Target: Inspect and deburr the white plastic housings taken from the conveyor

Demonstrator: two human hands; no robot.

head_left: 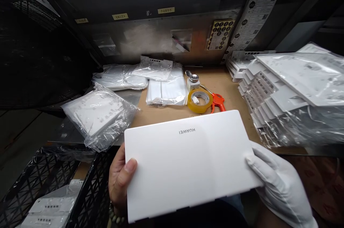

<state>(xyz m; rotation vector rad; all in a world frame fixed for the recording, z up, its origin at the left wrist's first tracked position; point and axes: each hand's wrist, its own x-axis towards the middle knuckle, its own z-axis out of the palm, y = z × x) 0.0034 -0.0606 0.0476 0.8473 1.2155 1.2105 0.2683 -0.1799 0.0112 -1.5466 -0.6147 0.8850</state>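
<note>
A flat white plastic cover (188,167) with upside-down HUAWEI lettering is held up in front of me, tilted a little. Bare, my left hand (120,179) grips its left edge, thumb on the face and fingers behind. On the opposite edge, my right hand (279,181) wears a white glove and pinches the cover with the thumb in front; its other fingers are partly hidden. Just beyond the cover's top edge lie a roll of yellow tape (192,105) and an orange-red air blow gun (219,102). A small pump bottle (192,83) stands behind the tape.
Bagged white parts form a tall stack (298,92) at the right. More bagged parts (98,115) lie at the left, with clear plastic bags (166,90) at the back. A black crate (90,188) holding bagged parts sits lower left. A metal panel (150,38) closes off the rear.
</note>
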